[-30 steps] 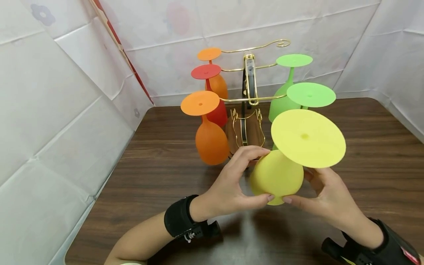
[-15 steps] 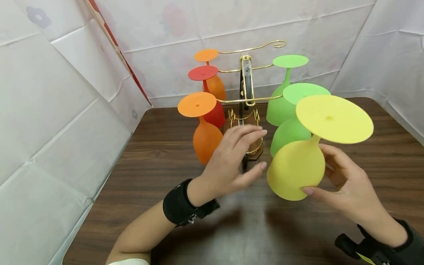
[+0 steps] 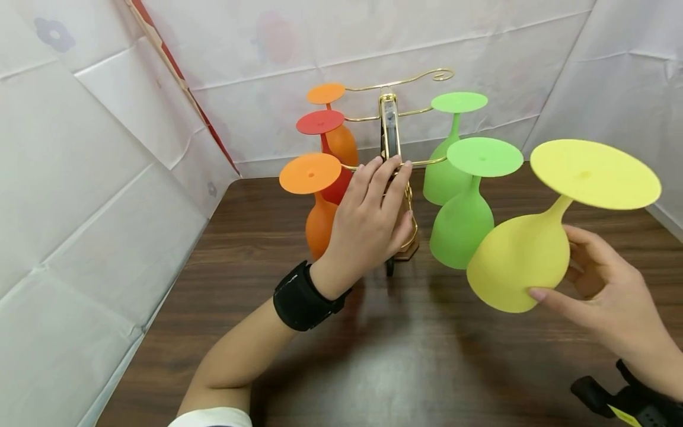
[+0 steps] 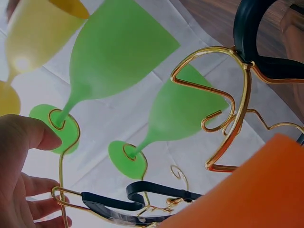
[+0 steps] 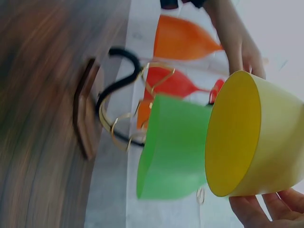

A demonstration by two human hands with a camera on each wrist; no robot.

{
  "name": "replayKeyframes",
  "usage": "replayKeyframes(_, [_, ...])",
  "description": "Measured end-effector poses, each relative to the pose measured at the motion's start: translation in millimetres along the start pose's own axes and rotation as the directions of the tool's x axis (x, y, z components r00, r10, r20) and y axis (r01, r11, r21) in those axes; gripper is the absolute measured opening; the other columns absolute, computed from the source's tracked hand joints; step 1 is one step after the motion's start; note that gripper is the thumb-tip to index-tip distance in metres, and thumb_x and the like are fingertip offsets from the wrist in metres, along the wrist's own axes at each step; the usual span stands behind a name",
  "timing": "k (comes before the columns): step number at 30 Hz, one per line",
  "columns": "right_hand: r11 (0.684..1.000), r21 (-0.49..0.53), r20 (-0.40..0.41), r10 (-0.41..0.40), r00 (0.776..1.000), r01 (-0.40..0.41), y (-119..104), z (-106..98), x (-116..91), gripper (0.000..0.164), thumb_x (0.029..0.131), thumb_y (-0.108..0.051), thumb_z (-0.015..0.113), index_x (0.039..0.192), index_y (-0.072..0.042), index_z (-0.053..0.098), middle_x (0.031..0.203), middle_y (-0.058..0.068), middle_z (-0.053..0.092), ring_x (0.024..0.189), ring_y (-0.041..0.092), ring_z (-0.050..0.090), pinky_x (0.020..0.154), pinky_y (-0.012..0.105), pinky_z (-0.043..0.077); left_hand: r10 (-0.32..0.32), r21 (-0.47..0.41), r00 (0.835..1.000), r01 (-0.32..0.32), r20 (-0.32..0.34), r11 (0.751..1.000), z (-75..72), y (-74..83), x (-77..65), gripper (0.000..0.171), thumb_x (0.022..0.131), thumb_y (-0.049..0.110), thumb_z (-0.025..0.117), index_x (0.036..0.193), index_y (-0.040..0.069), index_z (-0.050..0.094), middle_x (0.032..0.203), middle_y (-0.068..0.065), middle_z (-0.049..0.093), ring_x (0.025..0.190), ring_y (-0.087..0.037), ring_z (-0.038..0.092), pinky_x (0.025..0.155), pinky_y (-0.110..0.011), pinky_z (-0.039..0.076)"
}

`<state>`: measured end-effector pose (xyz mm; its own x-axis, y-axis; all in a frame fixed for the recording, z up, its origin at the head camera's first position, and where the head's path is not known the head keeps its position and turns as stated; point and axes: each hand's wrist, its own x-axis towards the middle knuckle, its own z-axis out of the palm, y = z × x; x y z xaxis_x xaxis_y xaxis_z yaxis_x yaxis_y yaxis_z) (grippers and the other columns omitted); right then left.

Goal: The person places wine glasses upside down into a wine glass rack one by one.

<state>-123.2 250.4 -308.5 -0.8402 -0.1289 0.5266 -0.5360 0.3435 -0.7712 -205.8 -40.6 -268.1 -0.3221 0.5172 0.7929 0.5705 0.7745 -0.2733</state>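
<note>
My right hand (image 3: pixel 613 290) holds a yellow plastic goblet (image 3: pixel 525 261) by the side of its bowl. The goblet is upside down and tilted, foot up, right of the rack; the right wrist view looks into its bowl. My left hand (image 3: pixel 370 210) reaches over the front of a gold wire glass rack (image 3: pixel 392 118), its fingers extended across the front bar. In the left wrist view the thumb and fingertips are on either side of the gold wire (image 4: pixel 61 171). Just right of that hand hangs the near green goblet (image 3: pixel 463 228), foot up.
Another green goblet (image 3: pixel 445 172) hangs farther back on the right. On the left side hang a near orange goblet (image 3: pixel 320 222), a red goblet (image 3: pixel 320 123) and a far orange goblet (image 3: pixel 341 142). The rack stands on a dark wooden table (image 3: pixel 256 231) before white sheeting (image 3: pixel 480 47).
The left hand has let go of the yellow goblet and moved up to the rack's front bar. The right hand has carried the goblet to the right, away from the rack.
</note>
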Motion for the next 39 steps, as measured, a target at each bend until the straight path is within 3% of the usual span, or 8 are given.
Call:
replayKeyframes(2, [0.993, -0.105, -0.030, 0.045, 0.999, -0.048, 4.4, -5.8, 2.3, 0.085, 0.061, 0.024, 0.073, 0.136, -0.005, 0.045, 0.114, -0.003, 0.060, 0.097, 0.003, 0.059, 0.078, 0.007, 0.046, 0.000, -0.002, 1.000, 0.000, -0.003, 1.000, 1.1, -0.2, -0.6, 0.050, 0.084, 0.020, 0.054, 0.129, -0.002, 0.052, 0.129, -0.019, 0.052, 0.121, -0.034, 0.044, 0.110, -0.039, 0.028])
replayKeyframes(14, [0.959, -0.213, -0.087, 0.173, 0.981, -0.187, 44.1, -30.2, 36.7, 0.070, 0.078, 0.000, 0.073, 0.138, -0.016, 0.041, 0.112, -0.018, 0.050, 0.096, -0.010, 0.052, 0.075, 0.000, 0.040, -0.001, 0.002, 1.000, 0.001, 0.002, 1.000, 4.3, 2.1, 1.0, 0.052, 0.083, 0.021, 0.057, 0.129, -0.002, 0.052, 0.129, -0.019, 0.052, 0.120, -0.034, 0.044, 0.110, -0.039, 0.028])
replayKeyframes(20, [0.930, -0.276, -0.074, 0.232, 0.970, -0.244, 64.1, -33.5, 58.9, 0.072, 0.083, -0.018, 0.072, 0.144, -0.019, 0.034, 0.123, -0.005, 0.045, 0.104, -0.010, 0.043, 0.075, -0.001, 0.036, -0.005, -0.005, 1.000, 0.005, 0.004, 1.000, 5.6, 3.0, 1.6, 0.051, 0.084, 0.022, 0.055, 0.129, -0.002, 0.052, 0.128, -0.019, 0.052, 0.120, -0.034, 0.045, 0.111, -0.039, 0.027])
replayKeyframes(27, [0.927, -0.276, -0.060, 0.245, 0.968, -0.252, 85.4, -28.3, 91.8, 0.072, 0.085, -0.026, 0.070, 0.145, -0.012, 0.034, 0.134, 0.015, 0.039, 0.116, 0.011, 0.045, 0.071, 0.000, 0.038, -0.011, 0.001, 1.000, 0.011, 0.020, 1.000, 6.2, 3.1, -0.6, 0.050, 0.086, 0.022, 0.051, 0.129, -0.002, 0.051, 0.129, -0.019, 0.051, 0.120, -0.034, 0.044, 0.111, -0.040, 0.027])
replayKeyframes(32, [0.928, -0.257, -0.054, 0.264, 0.963, -0.269, 97.2, -21.3, 119.7, 0.074, 0.086, -0.033, 0.067, 0.146, -0.010, 0.030, 0.141, 0.018, 0.036, 0.123, 0.028, 0.042, 0.070, 0.003, 0.039, -0.012, -0.003, 1.000, 0.012, 0.018, 1.000, 7.5, 1.4, -0.2, 0.051, 0.085, 0.022, 0.052, 0.130, -0.002, 0.051, 0.129, -0.019, 0.051, 0.121, -0.035, 0.044, 0.112, -0.039, 0.026])
replayKeyframes(39, [0.924, -0.254, -0.082, 0.273, 0.959, -0.285, 113.1, -15.9, 150.9, 0.074, 0.087, -0.037, 0.065, 0.145, -0.005, 0.031, 0.143, 0.021, 0.035, 0.126, 0.038, 0.041, 0.066, 0.004, 0.039, -0.012, -0.011, 1.000, 0.012, 0.024, 1.000, 10.7, 2.1, -0.9, 0.051, 0.085, 0.023, 0.053, 0.130, -0.002, 0.051, 0.129, -0.019, 0.051, 0.120, -0.034, 0.044, 0.111, -0.039, 0.027])
